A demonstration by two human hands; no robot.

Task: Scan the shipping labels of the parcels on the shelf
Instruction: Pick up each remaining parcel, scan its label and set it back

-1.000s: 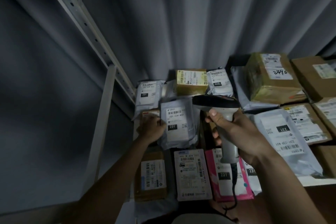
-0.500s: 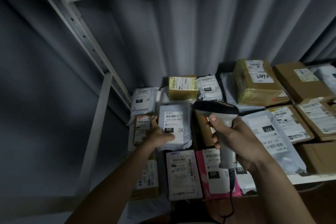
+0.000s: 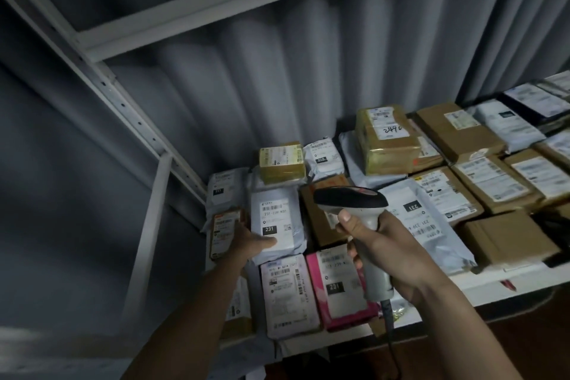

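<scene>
Both forearms are bare from the lower edge of the view to the wrists, with no sleeve, watch, band or glove (nothing worn at all) on either; the left hand (image 3: 246, 244) and right hand (image 3: 389, 251) are bare too

dim light; grey corrugated wall (image 3: 246, 77) behind white metal shelf frame (image 3: 148, 188) w/ perforated upright, crossbeam (image 3: 234, 6) above.
</scene>
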